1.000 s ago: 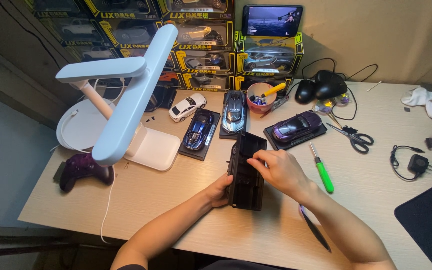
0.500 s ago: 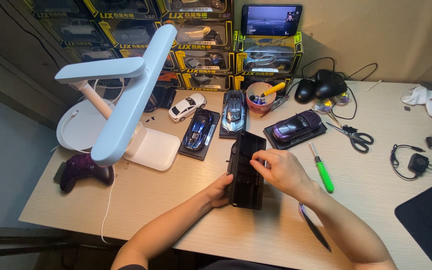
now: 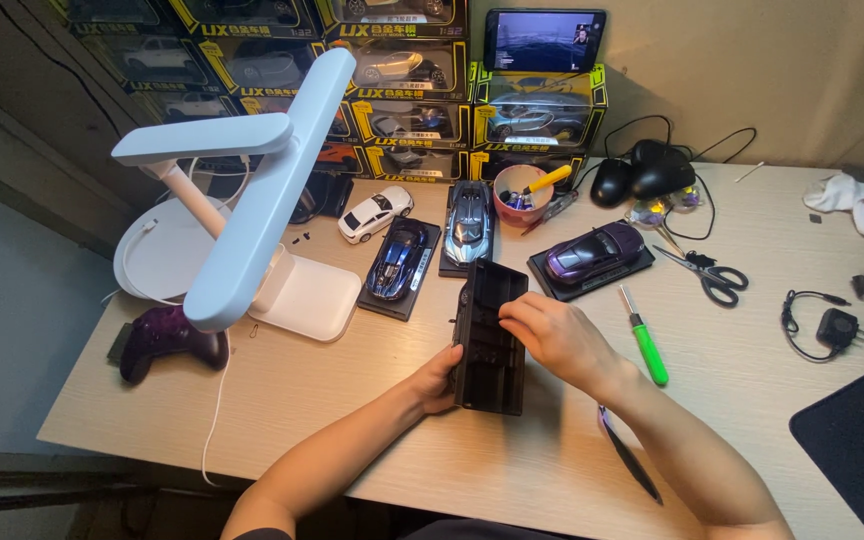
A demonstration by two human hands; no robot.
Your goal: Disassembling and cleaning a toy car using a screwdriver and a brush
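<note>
Right hand (image 3: 557, 340) shifted slightly on black tray (image 3: 490, 340); fingers now curled over its rim.

Bare worktop (image 3: 332, 400) lies open left of the black tray (image 3: 490, 340), while the blue model car (image 3: 398, 258) and grey model car (image 3: 469, 212) crowd just behind it, the green screwdriver (image 3: 644, 340) bars the right, and the white lamp (image 3: 252, 200) overhangs the left.

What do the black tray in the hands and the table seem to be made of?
Black tray: probably moulded plastic, matte, judging by its thin walls and ribbed compartments. The left hand grips its side and the right hand rests on top. Table: looks like pale wood or wood-look laminate, with fine straight grain lines.
</note>
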